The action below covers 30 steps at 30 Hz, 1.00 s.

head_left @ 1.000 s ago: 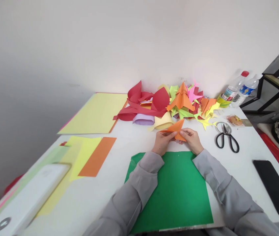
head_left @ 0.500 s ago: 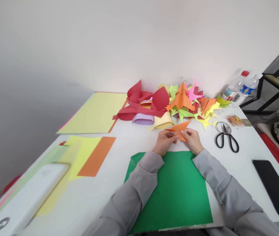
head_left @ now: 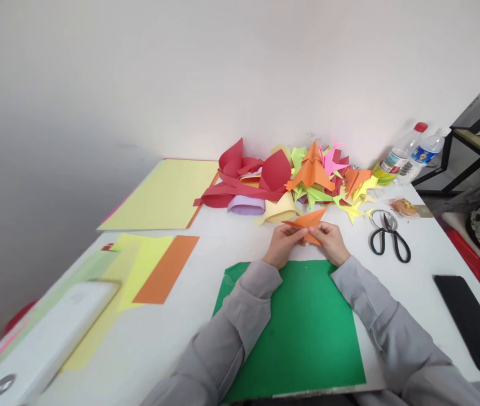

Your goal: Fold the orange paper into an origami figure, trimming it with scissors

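Observation:
An orange folded paper (head_left: pixel 313 219) with pointed ends is held up between my two hands, just beyond the green sheet (head_left: pixel 307 327). My left hand (head_left: pixel 282 243) pinches its left and lower side, thumb on the front. On the right side, my right hand (head_left: pixel 330 241) grips it with thumb and fingers closed. The two thumbs nearly meet at the paper's middle. Fingertips behind the paper are partly hidden. Past my hands lies a pile of folded paper planes, an orange plane (head_left: pixel 312 169) on top.
Red paper bands (head_left: pixel 240 186) lie by the wall beside a yellow sheet (head_left: pixel 163 194). Black-handled scissors (head_left: pixel 390 239), a black phone (head_left: pixel 472 324) and two bottles (head_left: pixel 396 158) are on the right. Paper strips (head_left: pixel 166 269) and a white device (head_left: pixel 57 338) sit left.
My left thumb has shifted slightly up and right along the orange paper, closer to the right thumb. The paper stays in about the same place.

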Each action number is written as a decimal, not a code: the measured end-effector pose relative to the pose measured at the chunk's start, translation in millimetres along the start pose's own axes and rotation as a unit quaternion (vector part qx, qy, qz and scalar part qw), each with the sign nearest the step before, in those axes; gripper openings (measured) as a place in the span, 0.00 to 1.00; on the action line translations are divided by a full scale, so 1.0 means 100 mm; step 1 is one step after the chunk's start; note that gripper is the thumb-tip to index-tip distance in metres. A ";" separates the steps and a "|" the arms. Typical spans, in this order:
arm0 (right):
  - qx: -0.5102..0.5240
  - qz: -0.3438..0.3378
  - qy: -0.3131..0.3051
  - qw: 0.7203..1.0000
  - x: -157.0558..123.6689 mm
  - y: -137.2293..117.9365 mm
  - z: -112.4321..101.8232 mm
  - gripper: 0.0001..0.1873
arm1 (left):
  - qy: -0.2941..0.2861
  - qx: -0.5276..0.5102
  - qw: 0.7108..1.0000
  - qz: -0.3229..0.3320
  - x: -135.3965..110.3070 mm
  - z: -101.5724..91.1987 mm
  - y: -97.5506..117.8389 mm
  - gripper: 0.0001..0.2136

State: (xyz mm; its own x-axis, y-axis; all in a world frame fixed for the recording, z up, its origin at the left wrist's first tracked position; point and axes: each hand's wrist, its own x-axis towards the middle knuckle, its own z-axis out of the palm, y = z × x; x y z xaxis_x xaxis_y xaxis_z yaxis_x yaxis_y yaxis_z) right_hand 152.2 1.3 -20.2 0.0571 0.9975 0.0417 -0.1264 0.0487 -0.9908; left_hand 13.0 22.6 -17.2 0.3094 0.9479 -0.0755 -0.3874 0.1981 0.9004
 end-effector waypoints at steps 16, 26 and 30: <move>-0.017 0.040 -0.044 0.998 0.00 -0.02 0.02 0.18 | 0.048 0.041 0.996 0.058 0.04 -0.06 -0.02 0.12; 0.015 0.032 -0.033 0.999 0.00 -0.04 0.03 0.17 | 0.055 0.073 0.994 0.060 0.03 -0.04 -0.01 0.14; 0.007 0.035 -0.023 0.999 0.00 -0.04 0.03 0.17 | 0.061 0.071 0.994 0.050 0.04 -0.05 -0.01 0.15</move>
State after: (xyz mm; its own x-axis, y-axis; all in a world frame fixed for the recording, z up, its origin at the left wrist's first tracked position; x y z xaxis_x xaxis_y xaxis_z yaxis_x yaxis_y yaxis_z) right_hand 149.4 1.4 -15.8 0.0019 0.9998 -0.0207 -0.1430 -0.0203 -0.9895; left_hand 10.4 27.3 -20.8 0.1648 0.9860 -0.0253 -0.2811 0.0715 0.9570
